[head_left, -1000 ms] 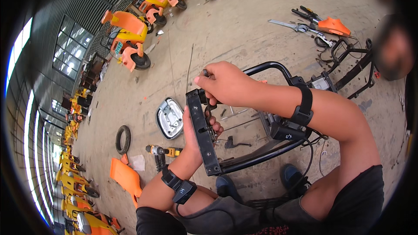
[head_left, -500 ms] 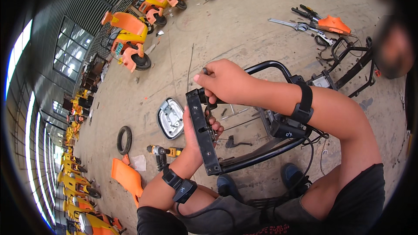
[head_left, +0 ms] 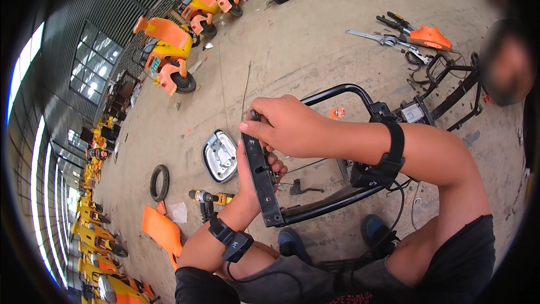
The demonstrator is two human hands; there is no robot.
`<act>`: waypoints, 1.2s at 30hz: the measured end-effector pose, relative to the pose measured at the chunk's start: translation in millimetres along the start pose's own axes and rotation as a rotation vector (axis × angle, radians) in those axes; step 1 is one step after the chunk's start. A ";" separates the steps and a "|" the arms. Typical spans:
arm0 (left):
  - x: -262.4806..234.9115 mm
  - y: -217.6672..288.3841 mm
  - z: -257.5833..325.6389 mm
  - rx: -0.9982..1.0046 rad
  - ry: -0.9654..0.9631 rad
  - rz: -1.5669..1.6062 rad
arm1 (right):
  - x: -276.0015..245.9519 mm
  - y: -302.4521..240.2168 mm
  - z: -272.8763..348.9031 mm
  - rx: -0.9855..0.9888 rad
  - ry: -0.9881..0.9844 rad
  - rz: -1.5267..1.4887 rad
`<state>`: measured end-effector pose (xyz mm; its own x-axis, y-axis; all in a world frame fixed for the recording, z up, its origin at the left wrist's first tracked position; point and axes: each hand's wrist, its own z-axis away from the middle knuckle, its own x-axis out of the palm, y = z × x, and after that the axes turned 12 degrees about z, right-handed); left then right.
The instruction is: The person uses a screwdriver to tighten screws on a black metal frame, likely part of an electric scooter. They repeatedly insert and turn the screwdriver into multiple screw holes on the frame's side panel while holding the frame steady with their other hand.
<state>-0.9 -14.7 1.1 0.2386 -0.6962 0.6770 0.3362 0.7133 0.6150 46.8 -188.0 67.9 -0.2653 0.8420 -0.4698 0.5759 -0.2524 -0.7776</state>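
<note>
A black tubular scooter frame (head_left: 349, 196) stands before me, with a flat black metal crossbar (head_left: 262, 183) at its near left end. My left hand (head_left: 246, 179) is closed around the crossbar's middle, palm along its left side and fingertips showing on the right. Over the crossbar's far end, my right hand (head_left: 289, 124) is closed on a dark tool (head_left: 254, 115); only its rounded end shows, so its kind is hidden. A dark lever with a bracket (head_left: 302, 187) lies on the floor beyond my left fingers.
On the floor left lie a silver-lined shell (head_left: 220, 156), a tyre (head_left: 160, 183), a yellow power tool (head_left: 209, 197) and an orange panel (head_left: 163, 231). Front-fork parts (head_left: 388, 39) lie far right. Orange-yellow scooters (head_left: 166, 45) line the left. A blurred person (head_left: 509, 65) is at the right edge.
My right hand has come down and a little left, its wrist turned, now covering the crossbar's far end. The dark tool's end has lowered with it. My left hand keeps its hold.
</note>
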 end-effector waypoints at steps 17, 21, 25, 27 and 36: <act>-14.8 5.5 -4.7 -0.052 0.034 0.068 | -14.8 -21.7 76.9 -0.447 -0.393 0.399; -13.7 3.0 -8.3 -0.057 0.041 0.076 | -12.5 -13.3 88.8 -0.482 -0.480 0.418; -13.8 1.6 -8.5 -0.037 0.040 0.082 | -7.9 -15.5 96.9 -0.382 -0.709 0.511; -17.1 1.8 -8.8 -0.034 0.018 0.085 | -3.6 -12.9 98.2 -0.385 -0.704 0.520; -15.2 2.1 -8.9 -0.024 0.034 0.070 | 0.6 -5.5 101.6 -0.369 -0.642 0.462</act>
<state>4.3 -3.4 -11.5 0.2934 -0.6474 0.7034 0.3392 0.7584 0.5565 -35.1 -234.6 29.4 -0.2645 0.2336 -0.9356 0.9174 -0.2381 -0.3188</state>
